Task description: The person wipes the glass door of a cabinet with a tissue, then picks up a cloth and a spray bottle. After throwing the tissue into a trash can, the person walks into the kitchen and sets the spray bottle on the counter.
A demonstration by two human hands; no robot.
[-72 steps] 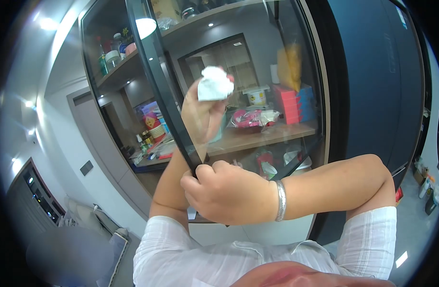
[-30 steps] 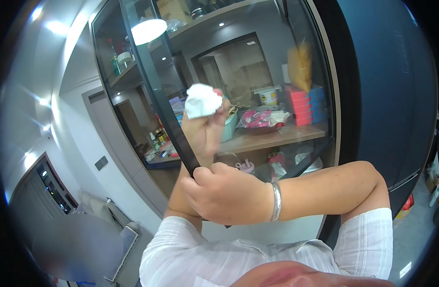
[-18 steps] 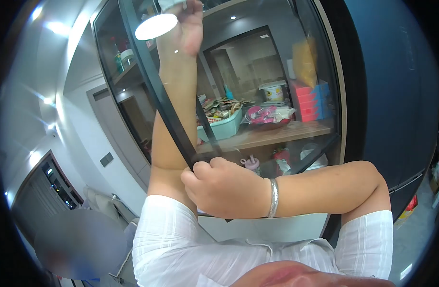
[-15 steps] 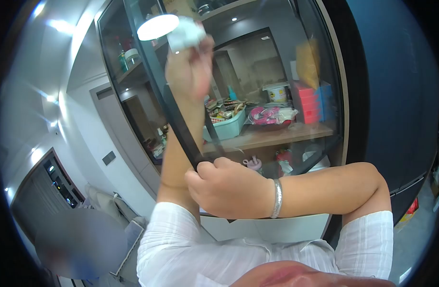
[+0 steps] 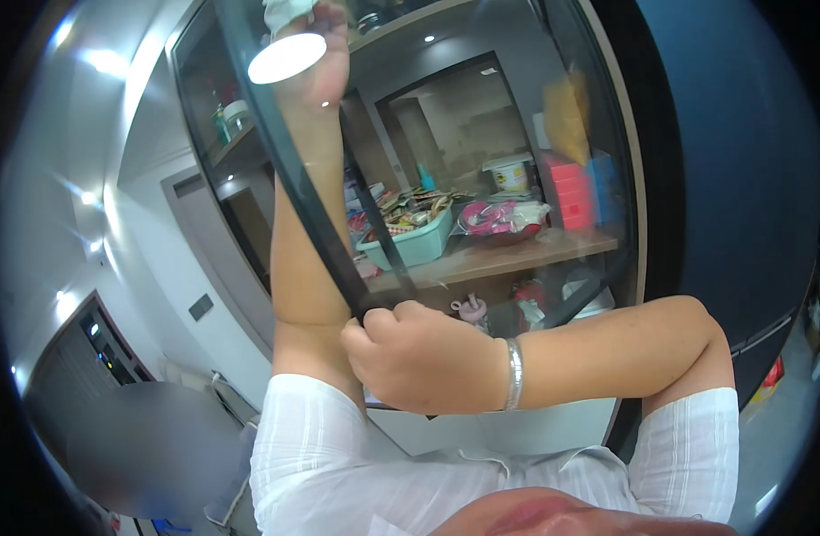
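Crumpled, soft-looking white wad is held in left hand, behind flat, black-framed glass door; door's straight edge is gripped by right hand.

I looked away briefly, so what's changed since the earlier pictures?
The left hand and the white cloth in it have moved up and leftward in the picture, to its top edge. The teal basket, mostly hidden behind that hand at first, now shows. Nothing was visibly taken or let go. The right hand stayed closed on the dark door frame.
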